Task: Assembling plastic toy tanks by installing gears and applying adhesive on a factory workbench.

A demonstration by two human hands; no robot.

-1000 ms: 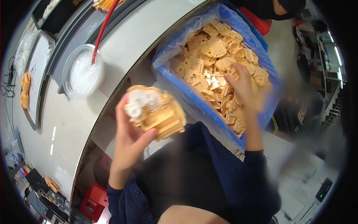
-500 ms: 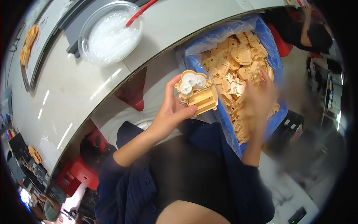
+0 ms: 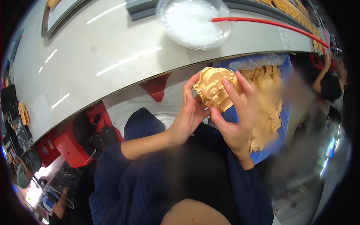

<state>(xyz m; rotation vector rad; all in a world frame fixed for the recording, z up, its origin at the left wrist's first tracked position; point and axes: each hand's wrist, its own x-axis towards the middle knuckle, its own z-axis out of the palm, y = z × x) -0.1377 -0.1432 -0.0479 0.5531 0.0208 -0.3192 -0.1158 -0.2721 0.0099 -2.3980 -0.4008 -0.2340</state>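
Observation:
A cream plastic housing cover [image 3: 214,83] lies over the cream gear housing, in front of my chest. My left hand [image 3: 184,119] is closed round the housing's left side and lower edge. From the right, my right hand [image 3: 238,123] has its fingers on the cover's top and its thumb at the near edge. The white gears inside the housing are hidden now beneath the cover. Whether the two parts sit fully together, I cannot tell.
To my right stands a blue bin [image 3: 285,78], lined with clear plastic and holding many cream plastic parts [image 3: 266,120]. On the white table [image 3: 123,48] sits a plastic-covered round tub [image 3: 193,26] of white stuff, with a long red stick [image 3: 262,22] across it. Red stools [image 3: 73,146] are at left.
My right hand has come out of the bin with a cover and brought it onto the housing in my left hand. The view has swung to the right.

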